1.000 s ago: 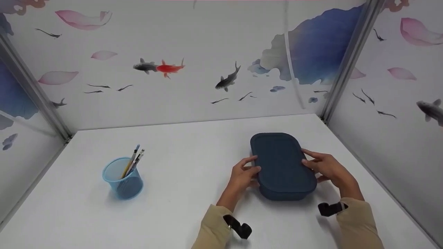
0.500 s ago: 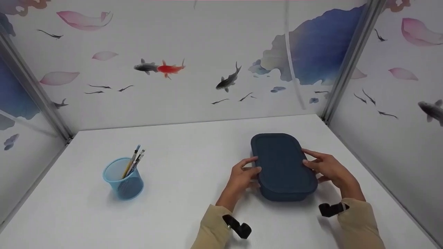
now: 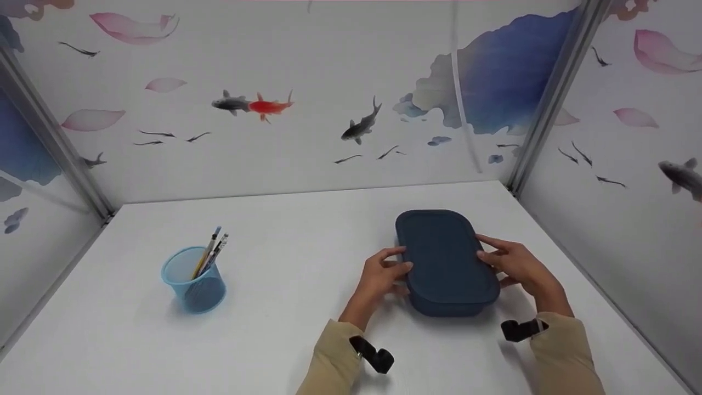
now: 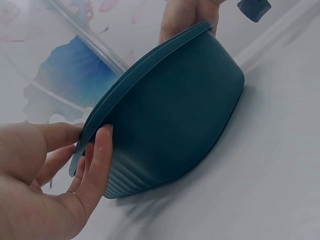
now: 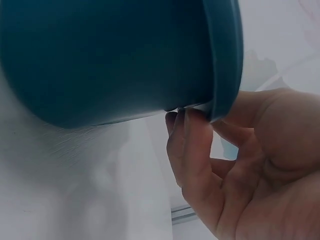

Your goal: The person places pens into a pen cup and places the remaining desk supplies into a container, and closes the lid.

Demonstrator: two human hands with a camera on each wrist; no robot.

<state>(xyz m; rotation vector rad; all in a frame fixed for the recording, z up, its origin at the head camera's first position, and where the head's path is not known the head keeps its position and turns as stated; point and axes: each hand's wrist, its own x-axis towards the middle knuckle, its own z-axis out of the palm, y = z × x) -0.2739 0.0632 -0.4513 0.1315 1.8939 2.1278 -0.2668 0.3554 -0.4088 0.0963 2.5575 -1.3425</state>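
Observation:
A dark blue lidded food container (image 3: 447, 260) with rounded corners stands on the white table, right of the middle in the head view. My left hand (image 3: 380, 276) holds the left edge of its lid, thumb on top and fingers under the rim. On the opposite side my right hand (image 3: 521, 267) grips the lid's right edge the same way. In the left wrist view, fingers (image 4: 100, 157) reach below the rim against the ribbed wall of the container (image 4: 165, 110). The right wrist view shows fingertips (image 5: 197, 132) tucked beneath the lid's overhang.
To the left stands a light blue mesh pen cup (image 3: 194, 282) with several pens and pencils (image 3: 210, 255) leaning in it. White panels printed with fish and petals wall in the table (image 3: 274, 340) at the back and both sides.

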